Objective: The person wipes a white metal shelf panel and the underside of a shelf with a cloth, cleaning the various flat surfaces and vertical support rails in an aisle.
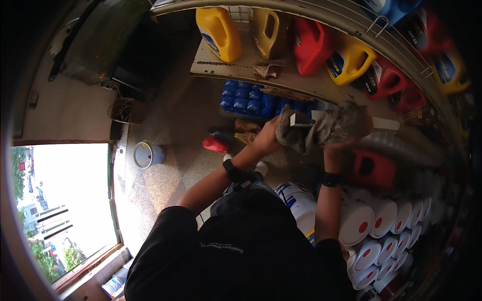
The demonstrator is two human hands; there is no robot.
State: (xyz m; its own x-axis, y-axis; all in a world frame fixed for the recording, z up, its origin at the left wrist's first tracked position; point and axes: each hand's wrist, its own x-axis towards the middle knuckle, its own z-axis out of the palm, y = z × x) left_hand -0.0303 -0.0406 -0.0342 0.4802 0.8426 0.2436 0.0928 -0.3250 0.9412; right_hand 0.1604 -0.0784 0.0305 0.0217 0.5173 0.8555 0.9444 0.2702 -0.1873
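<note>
A worn grey cloth (327,126) is bunched between my two hands in front of the lower shelf. My left hand (270,136) grips its left end, the fingers partly hidden by the folds. At the other end, my right hand (344,142) holds the larger bundle, which covers most of that hand. A pale flat-sided piece (297,119) shows through the cloth near my left hand, and a pale strip (386,123) sticks out to the right. Whether these are one bar cannot be told. Above stands a metal shelf (241,69) with yellow, gold and red oil jugs (310,47).
Blue-capped bottles (241,98) are packed under the shelf. White pails (356,222) stack at right, beside a red plastic stool or container (374,169). A white bucket (148,155) stands on the floor at left, near a bright doorway (67,203). A red jug (215,144) lies by my feet.
</note>
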